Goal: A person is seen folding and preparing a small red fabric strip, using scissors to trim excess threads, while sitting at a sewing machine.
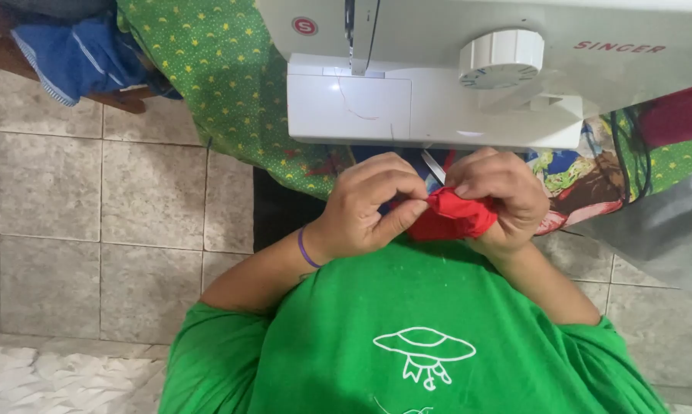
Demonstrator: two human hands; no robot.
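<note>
Both of my hands hold a small piece of red fabric (452,218) just below a white sewing machine (453,69). My left hand (373,205) pinches the left edge of the cloth between thumb and fingers; a purple band circles that wrist. My right hand (499,195) grips the bunched right side of the cloth. A thin metal tool (433,165) shows between the hands, partly hidden, and I cannot tell which hand holds it. My green shirt fills the lower part of the view.
The machine stands on a green cloth with yellow dots (223,84). Blue fabric (77,50) lies on a wooden surface at the upper left. Grey floor tiles (93,199) spread to the left. Colourful printed fabric (583,172) lies at the right.
</note>
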